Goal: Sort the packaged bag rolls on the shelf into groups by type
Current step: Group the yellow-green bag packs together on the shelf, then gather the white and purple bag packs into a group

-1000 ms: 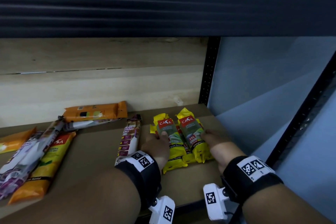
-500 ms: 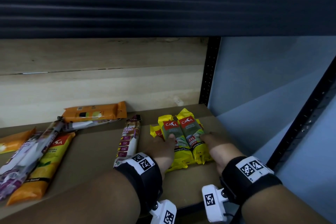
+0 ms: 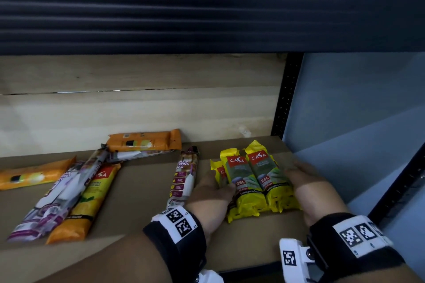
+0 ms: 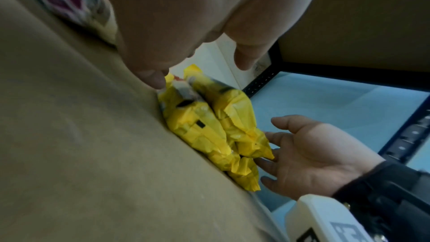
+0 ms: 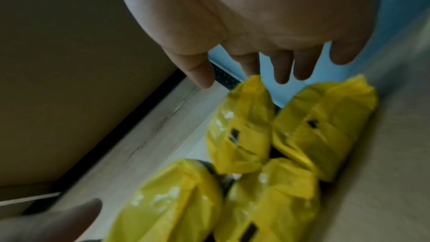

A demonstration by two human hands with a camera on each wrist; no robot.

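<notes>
The shelf (image 3: 142, 193) was seen holding a stack of yellow packs (image 3: 255, 181) between both hands, near its right end & front edge. A purple drawstring pack (image 3: 184, 177) was laid just beside the left hand (image 3: 211, 193), w/ orange and purple packs (image 3: 69, 190) spread well beyond it. Bare board was left in front of the wrists. Left hand was pressed against the stack's side, fingers straight. Right hand (image 3: 305, 179) was held flat vs. the opposite side, fingers extended, nothing gripped.
</notes>
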